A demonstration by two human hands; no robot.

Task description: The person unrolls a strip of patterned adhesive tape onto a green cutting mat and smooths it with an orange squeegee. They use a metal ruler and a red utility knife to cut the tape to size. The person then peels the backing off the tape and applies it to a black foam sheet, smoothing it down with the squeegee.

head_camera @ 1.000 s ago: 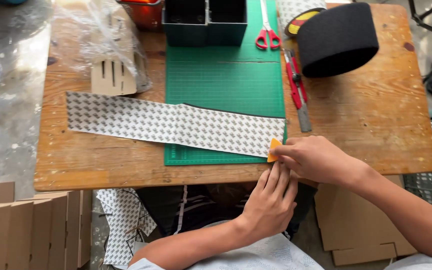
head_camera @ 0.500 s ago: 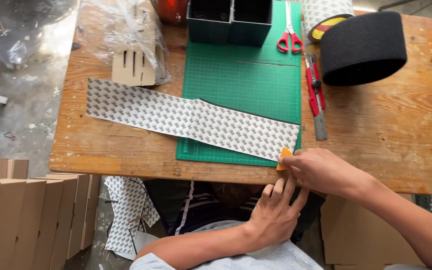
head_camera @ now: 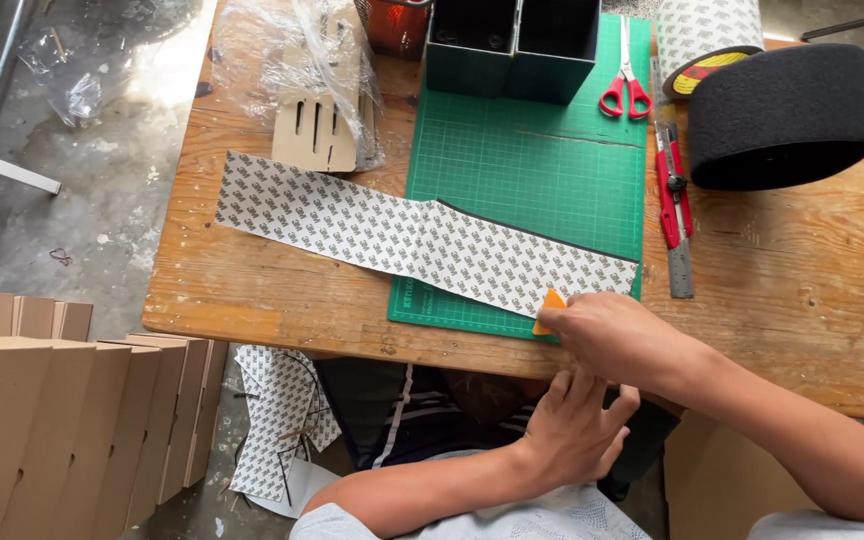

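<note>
Your patterned strip (head_camera: pixel 422 245) ran from bare table (head_camera: pixel 272 300) onto the green cutting mat (head_camera: pixel 522 170). Your left hand (head_camera: pixel 577 430) hovered open-fingered below the edge; your right hand (head_camera: pixel 617 335) pinched an orange scraper (head_camera: pixel 550 305) at the strip's right end.

The right hand (head_camera: pixel 617 335) hides most of the small orange piece (head_camera: pixel 550 305); perhaps a scraper. Far boxes (head_camera: pixel 512 45) and patterned roll (head_camera: pixel 707 30) are cut off.
</note>
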